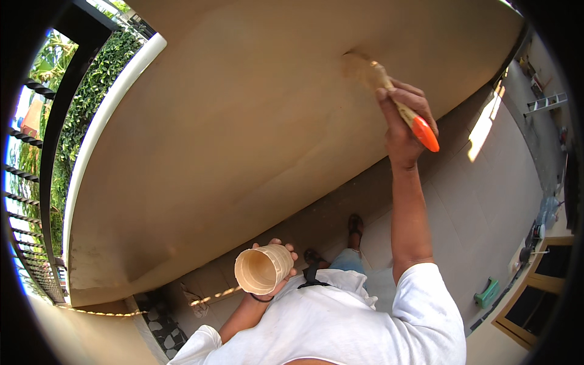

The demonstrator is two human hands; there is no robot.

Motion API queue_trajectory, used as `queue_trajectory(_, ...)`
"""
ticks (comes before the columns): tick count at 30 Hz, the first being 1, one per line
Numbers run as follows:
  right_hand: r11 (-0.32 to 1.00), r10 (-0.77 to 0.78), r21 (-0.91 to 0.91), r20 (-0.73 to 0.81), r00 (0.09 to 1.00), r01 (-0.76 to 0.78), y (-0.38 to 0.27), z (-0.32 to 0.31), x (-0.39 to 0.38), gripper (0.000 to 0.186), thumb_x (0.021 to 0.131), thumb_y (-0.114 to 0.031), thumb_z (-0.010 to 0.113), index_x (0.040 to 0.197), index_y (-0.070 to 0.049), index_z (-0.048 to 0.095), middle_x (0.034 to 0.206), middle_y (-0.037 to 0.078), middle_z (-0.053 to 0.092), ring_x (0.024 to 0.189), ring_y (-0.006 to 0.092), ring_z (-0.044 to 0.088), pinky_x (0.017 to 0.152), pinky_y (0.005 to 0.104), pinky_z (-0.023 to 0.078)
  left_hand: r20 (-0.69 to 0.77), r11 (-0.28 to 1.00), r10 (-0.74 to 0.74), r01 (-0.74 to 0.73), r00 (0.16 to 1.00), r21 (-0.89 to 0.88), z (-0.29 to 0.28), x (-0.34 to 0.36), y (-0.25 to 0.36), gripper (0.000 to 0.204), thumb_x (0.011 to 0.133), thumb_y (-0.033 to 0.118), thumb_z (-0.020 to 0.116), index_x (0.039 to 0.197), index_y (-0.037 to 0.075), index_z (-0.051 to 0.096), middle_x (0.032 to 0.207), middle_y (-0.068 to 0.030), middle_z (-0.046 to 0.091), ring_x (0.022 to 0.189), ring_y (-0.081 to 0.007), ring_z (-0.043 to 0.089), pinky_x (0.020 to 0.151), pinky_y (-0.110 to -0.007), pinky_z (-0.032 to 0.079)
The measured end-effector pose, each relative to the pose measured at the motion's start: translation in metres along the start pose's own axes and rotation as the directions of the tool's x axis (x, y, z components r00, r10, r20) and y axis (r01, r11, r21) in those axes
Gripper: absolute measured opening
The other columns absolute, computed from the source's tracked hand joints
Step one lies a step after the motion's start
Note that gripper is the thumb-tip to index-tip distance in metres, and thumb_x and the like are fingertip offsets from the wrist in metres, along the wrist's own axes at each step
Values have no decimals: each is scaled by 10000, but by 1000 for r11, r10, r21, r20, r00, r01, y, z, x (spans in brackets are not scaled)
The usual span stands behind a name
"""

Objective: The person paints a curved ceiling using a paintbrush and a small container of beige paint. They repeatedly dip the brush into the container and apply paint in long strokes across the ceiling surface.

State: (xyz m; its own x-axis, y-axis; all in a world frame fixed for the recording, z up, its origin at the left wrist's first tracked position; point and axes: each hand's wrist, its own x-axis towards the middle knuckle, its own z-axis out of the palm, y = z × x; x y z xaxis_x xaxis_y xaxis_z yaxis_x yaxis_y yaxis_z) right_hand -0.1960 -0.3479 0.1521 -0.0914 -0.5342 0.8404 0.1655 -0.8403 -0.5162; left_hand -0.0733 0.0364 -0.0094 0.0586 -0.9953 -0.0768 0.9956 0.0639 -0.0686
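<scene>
My right hand (406,115) is closed round the handle of a paintbrush (421,129) that has an orange end. The brush's bristles (360,66) press against the tan wall (243,121), and a darker patch shows at their tip. Lower down, my left hand (286,252) grips a beige plastic cup (264,269) from its far side, so most of the fingers are hidden behind it. The cup's mouth is turned towards me, and its inside is coated in a tan colour. It is held apart from the wall, near my waist.
A white ledge (109,140) edges the wall at left, with a black metal railing (52,134) and green hedge (112,67) beyond. On the tiled floor (453,207) at right stands a green stool (486,293). A ladder (545,103) is farther off.
</scene>
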Motion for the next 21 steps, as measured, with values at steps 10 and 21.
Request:
queue_trajectory(10, 973, -229, 131, 433, 872, 190, -69, 62, -99, 263, 738, 67, 845, 935, -60, 728, 1030, 126, 739, 959, 305, 740, 790, 350, 621, -76, 997, 56, -59, 996, -41, -18, -18, -4, 579, 1028, 623, 530, 1367, 156, 569, 1371, -165, 576, 1309, -380, 562, 968, -594, 562)
queue_trajectory(21, 990, -39, -142, -231, 972, 6, -19, 25, 0, 151, 878, 90, 776, 954, -12, 695, 1056, 168, 733, 883, 234, 728, 754, 342, 621, -55, 989, 121, -126, 991, -78, -35, -28, -9, 562, 1031, 605, 538, 1348, 143, 584, 1382, -172, 581, 1328, -386, 552, 972, -594, 560)
